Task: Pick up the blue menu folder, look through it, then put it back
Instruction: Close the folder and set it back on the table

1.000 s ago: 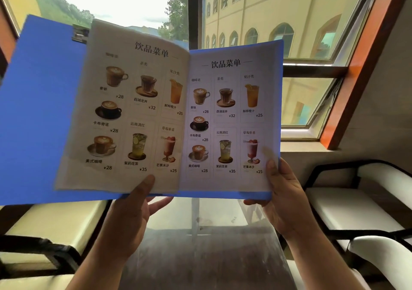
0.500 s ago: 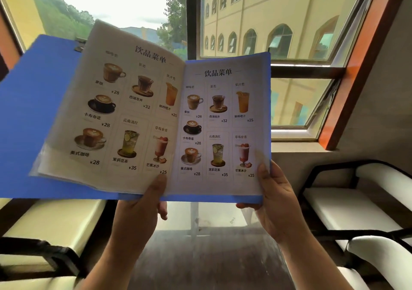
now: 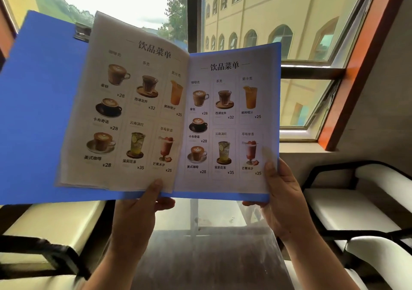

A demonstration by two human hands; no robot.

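The blue menu folder (image 3: 38, 111) is held open above the desk (image 3: 211, 256), left hand (image 3: 136, 218) and right hand (image 3: 285, 202) each with grip pinching its bottom edge.

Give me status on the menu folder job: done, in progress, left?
Done: the blue menu folder is picked up and open, held above the table. In hand: looking through it; the left hand pinches the bottom edge near the spine, the right hand holds the lower right corner, drinks pages facing the camera. Left: close it and put it back.
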